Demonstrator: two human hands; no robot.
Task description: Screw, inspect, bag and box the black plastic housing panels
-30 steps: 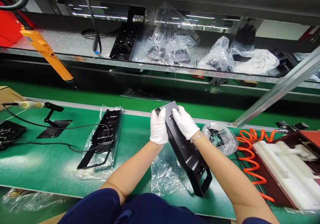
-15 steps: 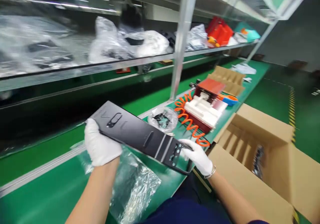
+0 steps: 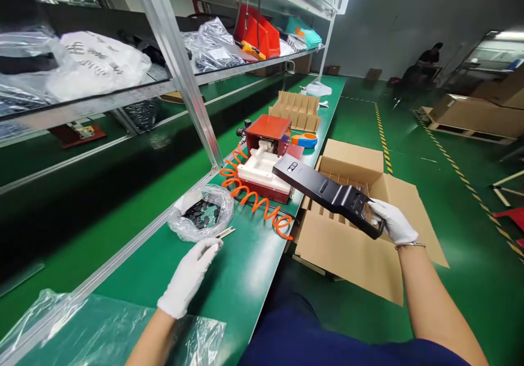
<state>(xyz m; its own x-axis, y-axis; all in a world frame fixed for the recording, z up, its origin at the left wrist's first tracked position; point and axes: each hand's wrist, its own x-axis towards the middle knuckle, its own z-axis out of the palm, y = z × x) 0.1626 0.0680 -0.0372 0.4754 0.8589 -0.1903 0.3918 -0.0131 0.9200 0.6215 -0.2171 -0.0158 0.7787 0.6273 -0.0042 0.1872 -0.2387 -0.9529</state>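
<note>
Green workbench (image 3: pixel 241 279): runs from lower left of the frame to top centre, narrowing with depth
Shelf rack (image 3: pixel 183 77): metal frame along the bench's left side; carries a white bag (image 3: pixel 100 63) at upper left and a red bin (image 3: pixel 264 34) at top centre
Cardboard box (image 3: pixel 347 246): right of centre, just beside the bench edge, open, flaps spread
Clear plastic bag (image 3: pixel 102 328): lower left, laid flat on the bench
Red machine (image 3: pixel 268 127): centre, white bed in front
Black panel (image 3: pixel 309 181): right of centre, held aslant in view over the box; far end overlaps the white bed, contact cannot be told
Parts bag (image 3: pixel 179 229): left of centre, small black pieces inside
Orange hose (image 3: pixel 286 237): coiled between parts bag and machine
Right hand (image 3: pixel 393 221): white glove, right of centre, grasping the panel's handle end
Left hand (image 3: pixel 186 276): white glove, fingers loosely bent near the parts bag; cannot tell whether fingertips grip anything
Blue ring (image 3: pixel 305 141): behind the machine's right side
Thin sticks (image 3: pixel 227 232): just beyond the left fingertips
</note>
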